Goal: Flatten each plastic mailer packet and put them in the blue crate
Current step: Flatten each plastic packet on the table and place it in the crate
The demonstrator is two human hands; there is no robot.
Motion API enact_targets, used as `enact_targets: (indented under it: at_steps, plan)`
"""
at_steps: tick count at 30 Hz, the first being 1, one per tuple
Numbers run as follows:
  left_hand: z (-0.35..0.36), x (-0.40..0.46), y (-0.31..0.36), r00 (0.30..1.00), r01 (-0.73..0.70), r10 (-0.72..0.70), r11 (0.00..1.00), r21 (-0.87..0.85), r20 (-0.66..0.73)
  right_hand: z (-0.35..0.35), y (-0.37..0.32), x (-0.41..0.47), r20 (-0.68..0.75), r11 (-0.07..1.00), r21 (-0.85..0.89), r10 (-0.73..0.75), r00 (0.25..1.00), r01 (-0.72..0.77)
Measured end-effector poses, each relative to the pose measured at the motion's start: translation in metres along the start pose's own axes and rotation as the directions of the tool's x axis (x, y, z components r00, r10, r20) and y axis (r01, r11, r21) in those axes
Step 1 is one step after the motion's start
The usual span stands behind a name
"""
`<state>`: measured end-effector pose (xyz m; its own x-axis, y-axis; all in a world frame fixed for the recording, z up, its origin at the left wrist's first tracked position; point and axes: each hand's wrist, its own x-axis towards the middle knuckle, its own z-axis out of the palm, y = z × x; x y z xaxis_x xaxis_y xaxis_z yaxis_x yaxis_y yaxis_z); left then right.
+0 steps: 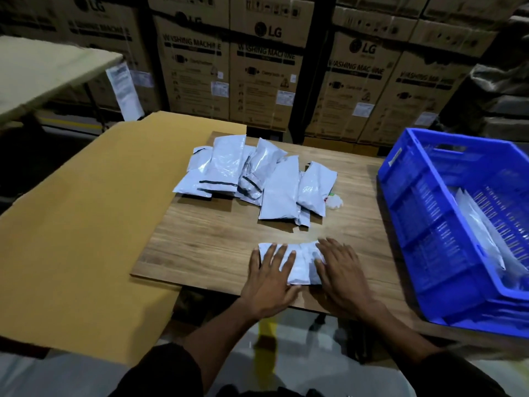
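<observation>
A grey plastic mailer packet (300, 265) lies flat near the front edge of the wooden table (209, 247). My left hand (269, 279) presses on its left part with straight, spread fingers. My right hand (340, 270) presses on its right part the same way. Behind it, a loose pile of several grey mailer packets (252, 173) lies on the middle of the table. The blue crate (423, 224) stands at the table's right edge, with a few flat packets (481, 230) leaning inside it.
A large sheet of brown cardboard (86, 224) covers the left side of the table and overhangs it. Stacked washing machine cartons (269, 70) form a wall behind. A small white and red object (335, 200) lies right of the pile.
</observation>
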<state>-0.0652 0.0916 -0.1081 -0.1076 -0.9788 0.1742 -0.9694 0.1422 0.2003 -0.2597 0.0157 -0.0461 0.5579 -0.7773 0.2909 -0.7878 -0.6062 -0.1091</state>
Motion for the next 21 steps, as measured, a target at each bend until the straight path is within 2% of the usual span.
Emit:
enact_targets:
  at_steps: [3, 10, 13, 16, 21]
  plan:
    - [-0.007, 0.006, 0.027, 0.999, -0.033, 0.033, 0.999, -0.005, -0.013, 0.009, 0.01, -0.02, 0.093, 0.999, 0.042, -0.003, 0.996, -0.001]
    - [-0.018, 0.031, 0.069, 0.999, -0.026, 0.027, 0.999, 0.032, -0.036, 0.004, 0.022, -0.032, 0.125, 0.997, 0.073, 0.013, 0.992, -0.023]
    - [-0.008, 0.029, 0.062, 1.0, -0.007, 0.007, 0.997, 0.07, -0.011, 0.008, 0.02, -0.029, 0.185, 0.997, 0.076, -0.013, 0.983, -0.001]
    - [-0.006, 0.027, 0.049, 0.997, 0.075, -0.075, 0.995, 0.063, -0.005, 0.016, 0.016, -0.026, 0.245, 0.999, 0.052, -0.022, 0.969, 0.009]
    - [-0.002, 0.022, 0.048, 0.994, 0.106, -0.104, 0.992, 0.064, -0.036, 0.025, 0.019, -0.028, 0.273, 1.0, 0.008, -0.014, 0.962, 0.013]
